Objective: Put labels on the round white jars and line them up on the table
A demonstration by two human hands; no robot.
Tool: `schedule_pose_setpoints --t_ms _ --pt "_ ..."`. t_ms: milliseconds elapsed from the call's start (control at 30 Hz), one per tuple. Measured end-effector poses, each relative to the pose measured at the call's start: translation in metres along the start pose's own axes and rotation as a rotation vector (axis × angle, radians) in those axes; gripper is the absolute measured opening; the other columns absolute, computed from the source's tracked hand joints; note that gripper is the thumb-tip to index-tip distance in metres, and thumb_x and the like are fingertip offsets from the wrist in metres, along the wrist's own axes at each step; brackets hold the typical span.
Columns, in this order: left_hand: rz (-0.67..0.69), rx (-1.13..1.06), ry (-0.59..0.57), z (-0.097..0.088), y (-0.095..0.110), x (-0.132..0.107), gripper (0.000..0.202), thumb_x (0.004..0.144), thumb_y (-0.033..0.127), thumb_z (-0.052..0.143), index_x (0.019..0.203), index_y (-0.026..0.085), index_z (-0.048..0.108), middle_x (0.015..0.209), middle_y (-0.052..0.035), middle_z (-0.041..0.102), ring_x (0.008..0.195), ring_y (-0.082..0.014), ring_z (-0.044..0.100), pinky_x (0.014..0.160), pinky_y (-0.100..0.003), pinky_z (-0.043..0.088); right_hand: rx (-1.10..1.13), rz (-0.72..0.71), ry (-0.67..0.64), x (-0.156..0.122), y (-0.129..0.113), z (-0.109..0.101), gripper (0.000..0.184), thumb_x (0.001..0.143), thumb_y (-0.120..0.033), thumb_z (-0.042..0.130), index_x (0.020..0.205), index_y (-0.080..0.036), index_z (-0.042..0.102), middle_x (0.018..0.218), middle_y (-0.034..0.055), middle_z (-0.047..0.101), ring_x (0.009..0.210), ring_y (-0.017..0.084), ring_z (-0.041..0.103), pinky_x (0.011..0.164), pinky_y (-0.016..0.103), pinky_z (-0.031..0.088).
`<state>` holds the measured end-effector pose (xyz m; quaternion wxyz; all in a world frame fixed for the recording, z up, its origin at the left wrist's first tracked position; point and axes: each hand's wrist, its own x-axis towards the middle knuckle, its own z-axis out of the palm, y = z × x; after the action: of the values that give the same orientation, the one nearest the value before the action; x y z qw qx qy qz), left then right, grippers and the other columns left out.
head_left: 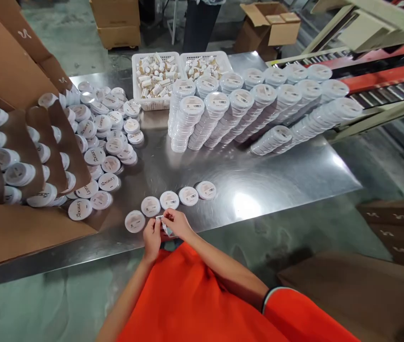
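Close to the table's front edge, my left hand (152,237) is closed on a small white label sheet (166,228), gripping its left side. My right hand (178,223) pinches at the top of the same sheet; whether a single label is between its fingertips is too small to tell. Just beyond my hands, several round white jars (188,195) lie in a slanted row, each with a printed label and barcode facing up. The leftmost jar (135,221) sits nearest my left hand, apart from it.
Tall stacks of white jars (216,114) fill the back right of the metal table (276,175). Loose jars (109,137) spill from a cardboard box (27,232) with dividers at left. Two white baskets (152,103) of small bottles stand behind. A roller conveyor (394,92) runs at right.
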<state>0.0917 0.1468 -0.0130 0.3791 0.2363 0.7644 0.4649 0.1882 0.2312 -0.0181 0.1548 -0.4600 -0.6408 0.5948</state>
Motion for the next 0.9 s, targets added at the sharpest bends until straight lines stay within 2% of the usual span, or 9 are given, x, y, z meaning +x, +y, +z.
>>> schedule_pose_setpoints --t_ms 100,167,233,267,333,367,467,633,900 --pt "0.042 0.185 0.06 -0.008 -0.008 0.004 0.047 0.087 0.059 0.049 0.056 0.024 0.041 0.052 0.0027 0.045 0.054 -0.0156 0.045 0.057 -0.029 0.037 0.001 0.003 0.056 0.005 0.002 0.005 0.01 0.079 -0.03 0.059 0.074 -0.021 0.06 0.069 -0.0026 0.062 0.064 0.013 0.053 0.064 0.024 0.04" --pt "0.091 0.295 0.09 -0.015 -0.016 0.01 0.044 0.091 0.053 0.046 0.058 0.024 0.044 0.055 0.0002 0.053 0.057 -0.0179 0.051 0.061 -0.031 0.042 0.017 0.023 0.127 0.013 0.006 0.006 0.014 0.079 -0.032 0.059 0.072 -0.02 0.061 0.071 -0.0016 0.063 0.067 0.014 0.055 0.067 0.025 0.042" --pt "0.195 0.378 0.072 -0.022 -0.025 0.016 0.036 0.093 0.044 0.045 0.064 0.023 0.052 0.081 -0.007 0.073 0.08 -0.0227 0.066 0.078 -0.037 0.051 0.0 0.056 0.201 0.023 0.01 0.004 0.016 0.081 -0.032 0.058 0.07 -0.02 0.061 0.072 -0.0007 0.063 0.069 0.015 0.056 0.07 0.026 0.043" --pt "0.259 0.424 0.038 -0.024 -0.029 0.02 0.032 0.093 0.039 0.047 0.067 0.023 0.055 0.1 -0.0102 0.076 0.097 -0.025 0.068 0.092 -0.041 0.05 -0.028 0.068 0.227 0.028 0.013 0.002 0.017 0.081 -0.032 0.059 0.07 -0.02 0.062 0.073 -0.0002 0.063 0.071 0.015 0.056 0.072 0.027 0.044" --pt "0.361 0.53 -0.052 -0.026 -0.038 0.025 0.025 0.091 0.03 0.051 0.068 0.023 0.056 0.127 -0.0127 0.071 0.124 -0.0275 0.062 0.113 -0.049 0.039 -0.111 0.079 0.241 0.039 0.015 0.0 0.016 0.082 -0.029 0.06 0.069 -0.019 0.064 0.077 0.0013 0.064 0.076 0.016 0.057 0.076 0.028 0.045" --pt "0.383 0.58 -0.089 -0.025 -0.042 0.026 0.023 0.09 0.026 0.053 0.067 0.023 0.056 0.133 -0.0134 0.069 0.13 -0.0283 0.059 0.118 -0.052 0.034 -0.161 0.081 0.229 0.043 0.016 0.0 0.016 0.082 -0.027 0.06 0.07 -0.019 0.065 0.08 0.0022 0.064 0.079 0.017 0.058 0.078 0.028 0.045" --pt "0.384 0.653 -0.134 -0.019 -0.052 0.025 0.019 0.089 0.019 0.054 0.071 0.022 0.059 0.138 -0.0142 0.065 0.134 -0.0298 0.056 0.118 -0.057 0.034 -0.334 0.096 0.157 0.055 0.013 0.006 0.014 0.085 -0.022 0.061 0.075 -0.017 0.07 0.091 0.0057 0.066 0.092 0.019 0.058 0.087 0.03 0.044" --pt "0.399 0.624 -0.107 -0.01 -0.057 0.02 0.02 0.09 0.02 0.054 0.072 0.021 0.062 0.137 -0.0145 0.066 0.136 -0.0344 0.053 0.112 -0.063 0.04 -0.59 0.154 0.034 0.063 -0.002 0.021 0.017 0.091 -0.022 0.058 0.088 -0.017 0.074 0.112 0.0108 0.065 0.107 0.023 0.054 0.097 0.035 0.039" --pt "0.391 0.65 -0.114 -0.009 -0.056 0.022 0.02 0.089 0.017 0.051 0.077 0.021 0.067 0.134 -0.0144 0.067 0.132 -0.0338 0.058 0.115 -0.067 0.034 -0.737 0.203 -0.037 0.066 -0.017 0.024 0.023 0.097 -0.024 0.053 0.098 -0.016 0.075 0.122 0.0131 0.063 0.114 0.026 0.051 0.098 0.038 0.038"
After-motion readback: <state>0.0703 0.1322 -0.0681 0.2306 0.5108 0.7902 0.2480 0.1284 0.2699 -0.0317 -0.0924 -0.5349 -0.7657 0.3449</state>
